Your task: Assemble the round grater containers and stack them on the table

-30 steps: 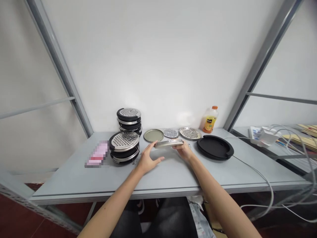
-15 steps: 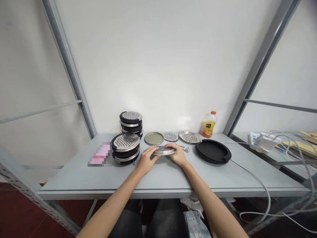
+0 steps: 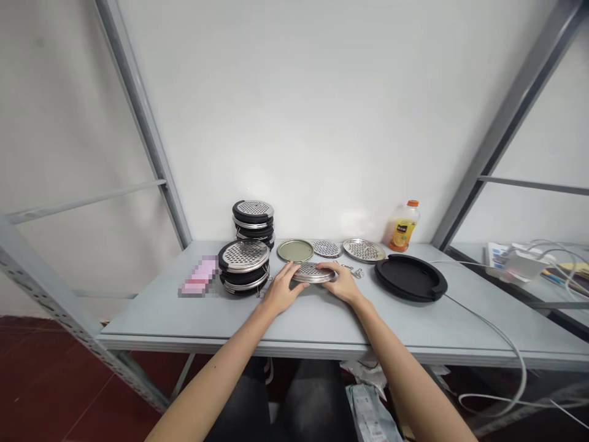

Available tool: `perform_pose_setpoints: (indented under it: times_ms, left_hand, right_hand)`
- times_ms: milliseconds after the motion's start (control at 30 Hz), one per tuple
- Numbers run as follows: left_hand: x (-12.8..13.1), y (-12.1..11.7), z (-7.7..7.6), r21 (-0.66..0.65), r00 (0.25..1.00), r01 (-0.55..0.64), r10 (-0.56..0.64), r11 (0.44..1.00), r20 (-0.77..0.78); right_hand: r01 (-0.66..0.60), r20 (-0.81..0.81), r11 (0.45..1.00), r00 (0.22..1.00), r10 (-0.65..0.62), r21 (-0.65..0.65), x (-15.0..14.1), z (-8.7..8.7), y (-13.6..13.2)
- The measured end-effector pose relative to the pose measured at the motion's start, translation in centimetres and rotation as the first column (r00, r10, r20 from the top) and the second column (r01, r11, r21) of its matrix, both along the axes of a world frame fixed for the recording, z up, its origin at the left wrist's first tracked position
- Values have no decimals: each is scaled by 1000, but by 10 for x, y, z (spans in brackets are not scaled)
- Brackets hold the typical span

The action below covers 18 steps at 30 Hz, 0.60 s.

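Observation:
A round perforated steel disc [image 3: 313, 272] lies flat on the grey table [image 3: 322, 322]. My left hand [image 3: 284, 290] rests at its left edge with fingers curled against the rim. My right hand [image 3: 341, 282] presses on its right edge, fingers over the rim. Both hands hold the disc between them. Just behind it lie a plain round metal lid [image 3: 295, 250], a small perforated disc [image 3: 326, 248] and a larger perforated plate [image 3: 364, 250].
Two stacks of black-rimmed graters [image 3: 244, 266] [image 3: 253, 220] stand to the left, with a blurred pink item [image 3: 199, 278] beyond them. A black round tray [image 3: 410, 278] and an orange juice bottle [image 3: 404, 226] sit to the right. White cables [image 3: 497, 331] trail off the right side.
The disc was held raised in my right hand; it has come down flat onto the table, and my left hand has closed in on its left edge. The view shifted slightly.

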<state>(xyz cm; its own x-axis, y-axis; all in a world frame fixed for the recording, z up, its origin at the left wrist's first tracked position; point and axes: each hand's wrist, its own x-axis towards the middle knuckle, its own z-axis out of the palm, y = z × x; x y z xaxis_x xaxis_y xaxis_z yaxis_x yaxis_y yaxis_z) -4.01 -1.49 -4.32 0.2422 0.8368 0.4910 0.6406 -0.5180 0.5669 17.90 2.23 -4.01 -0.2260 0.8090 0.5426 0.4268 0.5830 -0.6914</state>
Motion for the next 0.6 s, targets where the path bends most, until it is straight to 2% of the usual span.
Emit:
perform_pose_setpoints:
  times_ms: [267, 600]
  left_hand:
    - [-3, -4, 5, -63, 998, 60, -59, 996, 14]
    - [-4, -2, -1, -164, 1000, -18, 16, 986, -16]
  right_hand:
    - [-25, 41, 997, 999, 29, -79, -4, 4, -12]
    - [-61, 101, 998, 993, 58, 27, -2, -6, -10]
